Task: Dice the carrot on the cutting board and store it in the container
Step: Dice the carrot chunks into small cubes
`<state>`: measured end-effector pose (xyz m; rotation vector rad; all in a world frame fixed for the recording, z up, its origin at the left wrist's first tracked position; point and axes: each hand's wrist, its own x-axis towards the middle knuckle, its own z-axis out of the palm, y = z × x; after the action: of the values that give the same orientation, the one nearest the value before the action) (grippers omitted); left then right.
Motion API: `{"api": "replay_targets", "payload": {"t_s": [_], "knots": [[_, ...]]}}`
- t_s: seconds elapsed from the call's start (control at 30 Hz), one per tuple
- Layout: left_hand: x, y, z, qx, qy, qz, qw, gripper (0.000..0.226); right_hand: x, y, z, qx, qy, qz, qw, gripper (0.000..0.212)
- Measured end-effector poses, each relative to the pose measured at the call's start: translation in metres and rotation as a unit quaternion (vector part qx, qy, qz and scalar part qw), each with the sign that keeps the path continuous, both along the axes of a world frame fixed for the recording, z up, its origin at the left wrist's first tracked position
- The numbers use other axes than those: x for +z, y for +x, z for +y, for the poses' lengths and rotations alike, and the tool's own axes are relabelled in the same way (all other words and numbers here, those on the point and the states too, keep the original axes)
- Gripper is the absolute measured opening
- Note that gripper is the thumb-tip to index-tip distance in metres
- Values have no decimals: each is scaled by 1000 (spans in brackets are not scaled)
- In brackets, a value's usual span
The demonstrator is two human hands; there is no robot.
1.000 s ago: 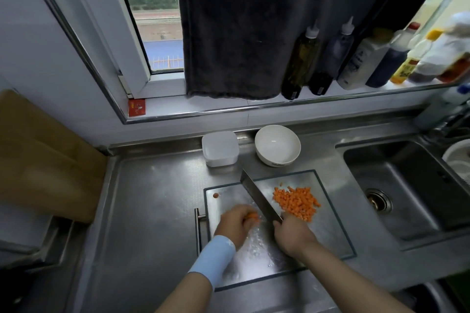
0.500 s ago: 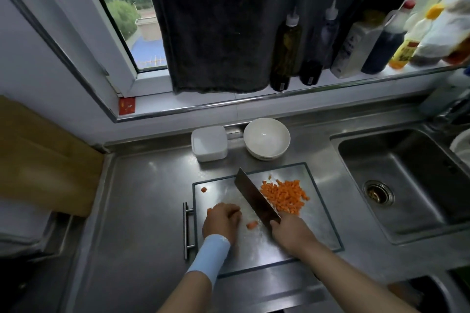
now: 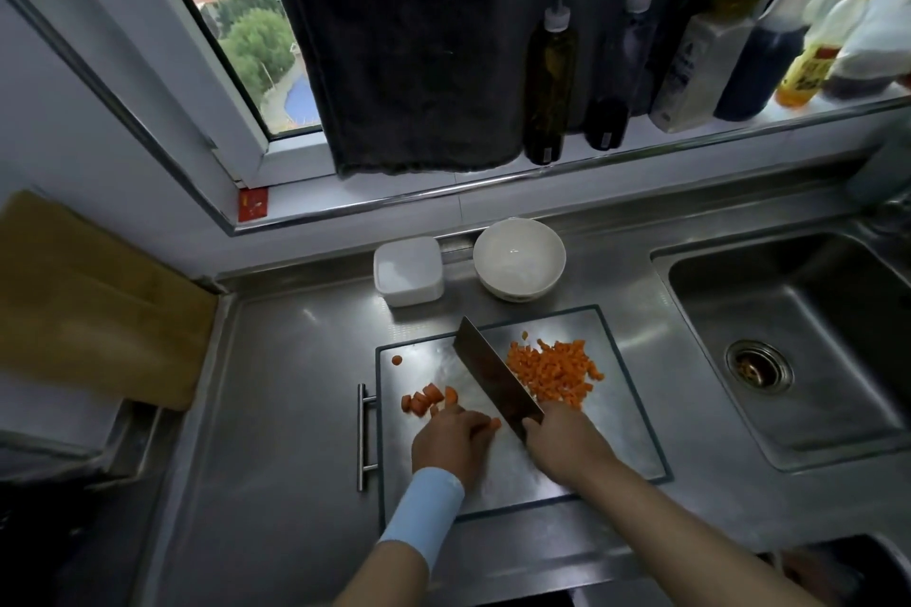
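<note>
— Where are your hands?
— My right hand (image 3: 562,444) is closed around the handle of the cleaver (image 3: 493,380). The blade lies slanted over the cutting board (image 3: 621,439) and its far corner reaches the far edge. My left hand (image 3: 453,444), fingers curled, holds a small carrot piece (image 3: 494,423) just beside the blade.
— And the other carrot?
— Thick chunks (image 3: 426,397) lie near the left edge. The diced pile (image 3: 552,372) is right of the blade, toward the far right corner. The near right corner gives open room.
— Around the board?
— The container (image 3: 408,276) and a white bowl (image 3: 518,259) stand beyond the far edge. The sink (image 3: 798,335) is to the right, and the counter (image 3: 286,384) stretches wide to the left.
</note>
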<state>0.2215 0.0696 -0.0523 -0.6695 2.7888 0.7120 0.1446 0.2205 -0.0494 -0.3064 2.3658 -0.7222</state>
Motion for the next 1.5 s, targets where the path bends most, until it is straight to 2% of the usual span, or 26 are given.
{"api": "replay_targets", "payload": {"t_s": [0.2,0.33,0.43,0.53,0.67,0.77,0.97,1.17,1.5], "knots": [[1,-2,9,67,-11,12,998,35,-2,-4,3,-8,-8,-15,1000,24],[0,-9,12,97,-17,-12,995,29,-3,-5,3,-9,-8,-12,1000,22],[-1,-12,12,98,-12,4,995,25,-3,-4,3,-10,-12,-10,1000,19],[-3,-8,11,61,0,60,996,23,-2,-3,4,-14,-19,-10,1000,18],[-11,0,7,-52,8,72,996,23,3,-1,6,-9,-12,9,1000,24],[-15,-3,5,-84,-16,104,991,22,6,2,7,8,4,26,1000,24],[-29,-9,3,-81,-28,154,984,10,12,3,9,32,23,48,998,22],[-44,-9,4,-68,-4,220,973,9,20,5,14,30,32,46,998,25],[-50,-12,2,-86,-32,221,971,9,36,17,15,39,53,100,993,15]]}}
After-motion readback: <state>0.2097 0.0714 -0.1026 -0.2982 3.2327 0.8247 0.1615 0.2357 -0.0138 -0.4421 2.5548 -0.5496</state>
